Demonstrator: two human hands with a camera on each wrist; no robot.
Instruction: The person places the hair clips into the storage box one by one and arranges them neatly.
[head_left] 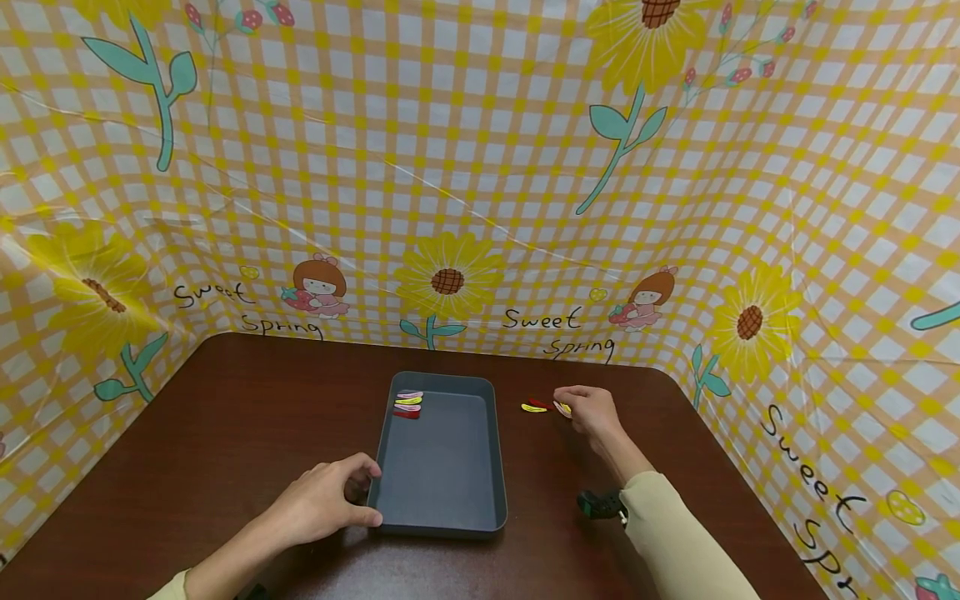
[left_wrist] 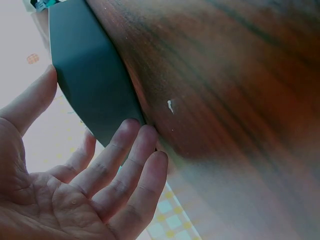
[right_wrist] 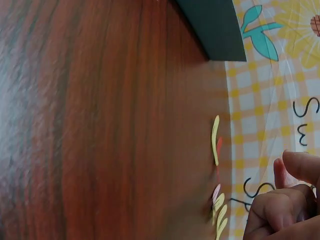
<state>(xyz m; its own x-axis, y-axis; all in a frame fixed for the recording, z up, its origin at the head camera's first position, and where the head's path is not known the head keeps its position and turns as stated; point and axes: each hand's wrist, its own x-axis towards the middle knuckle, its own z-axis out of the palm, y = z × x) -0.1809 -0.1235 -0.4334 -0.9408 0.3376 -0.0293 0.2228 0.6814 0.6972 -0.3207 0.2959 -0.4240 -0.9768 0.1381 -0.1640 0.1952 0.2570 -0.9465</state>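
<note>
A dark grey rectangular tray (head_left: 442, 467) stands on the table. Inside its far left corner several hair clips (head_left: 408, 402) lie in a row, pink, yellow and red. My left hand (head_left: 330, 496) rests against the tray's left side, thumb and forefinger at the rim; the other fingers (left_wrist: 131, 127) lie loosely along the outer wall. My right hand (head_left: 592, 410) is to the right of the tray, over a small group of loose clips, its fingers (right_wrist: 300, 165) bent together. I cannot tell whether a clip is between them. A yellow clip (head_left: 533, 408) lies beside a red one (head_left: 538, 403).
The brown table (head_left: 262, 417) is bordered at the back and sides by a checked sunflower cloth (head_left: 360, 167). A black wrist device (head_left: 598, 504) hangs below my right forearm.
</note>
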